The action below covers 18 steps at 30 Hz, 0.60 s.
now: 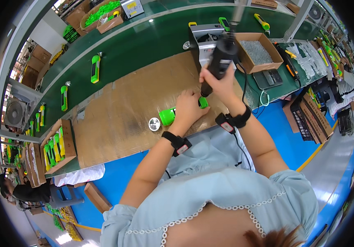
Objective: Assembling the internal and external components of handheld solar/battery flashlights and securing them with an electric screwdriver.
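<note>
My left hand (188,108) is wrapped over a green flashlight body (167,117) lying on a cardboard sheet (123,111), pressing it down. In my right hand (223,85) is a black electric screwdriver (221,57), gripped upright and slightly tilted. Its lower tip points at the flashlight's right end, beside my left fingers; whether it touches is hidden. A round silver reflector piece (154,124) sits by the flashlight's left end. Both wrists wear black straps with small devices.
Behind the screwdriver stands a grey screw feeder (207,49), with a carton of small screws (267,66) to its right. A black device (267,79) lies nearby. More flashlights (96,69) rest on the green belt; a carton of flashlights (68,152) stands left. A person (29,193) is far left.
</note>
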Each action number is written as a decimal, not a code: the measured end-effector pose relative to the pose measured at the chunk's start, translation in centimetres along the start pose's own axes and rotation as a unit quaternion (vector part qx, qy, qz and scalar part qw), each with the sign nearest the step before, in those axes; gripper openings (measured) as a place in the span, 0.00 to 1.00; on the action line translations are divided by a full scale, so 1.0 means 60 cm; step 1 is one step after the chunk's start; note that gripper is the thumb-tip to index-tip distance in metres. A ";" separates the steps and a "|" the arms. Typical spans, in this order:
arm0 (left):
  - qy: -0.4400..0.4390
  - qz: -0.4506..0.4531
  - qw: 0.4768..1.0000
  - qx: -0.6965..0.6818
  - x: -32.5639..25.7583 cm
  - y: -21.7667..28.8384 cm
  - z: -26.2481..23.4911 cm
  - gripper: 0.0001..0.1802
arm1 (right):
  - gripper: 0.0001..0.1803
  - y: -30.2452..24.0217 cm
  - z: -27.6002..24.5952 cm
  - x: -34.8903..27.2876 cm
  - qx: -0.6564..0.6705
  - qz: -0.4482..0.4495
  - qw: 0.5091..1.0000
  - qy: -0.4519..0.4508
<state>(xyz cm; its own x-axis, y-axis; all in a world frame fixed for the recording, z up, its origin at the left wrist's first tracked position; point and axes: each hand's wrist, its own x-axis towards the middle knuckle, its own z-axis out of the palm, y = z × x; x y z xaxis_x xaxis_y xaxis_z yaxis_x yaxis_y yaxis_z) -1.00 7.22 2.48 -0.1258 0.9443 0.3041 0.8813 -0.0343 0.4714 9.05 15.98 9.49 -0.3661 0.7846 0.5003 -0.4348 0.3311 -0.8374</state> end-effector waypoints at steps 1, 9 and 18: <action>0.005 -0.007 1.000 -0.013 -0.001 0.000 0.000 0.24 | 0.29 -0.016 -0.001 0.003 0.034 -0.013 0.999 0.022; -0.011 0.007 1.000 -0.016 0.002 0.002 0.002 0.23 | 0.25 -0.077 -0.065 0.120 -0.040 -0.202 0.970 0.130; 0.123 0.053 0.986 -0.097 -0.009 -0.003 -0.013 0.19 | 0.23 -0.026 -0.069 0.153 -0.067 -0.128 0.985 0.091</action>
<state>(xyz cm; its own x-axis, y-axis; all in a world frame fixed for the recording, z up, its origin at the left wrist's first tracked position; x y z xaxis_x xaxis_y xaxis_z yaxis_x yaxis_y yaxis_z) -1.43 6.45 2.86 -0.1651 0.8244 0.5413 0.7945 -0.2140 0.5683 9.74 24.84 14.48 -0.0989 0.7436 0.6613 -0.3773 0.5869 -0.7164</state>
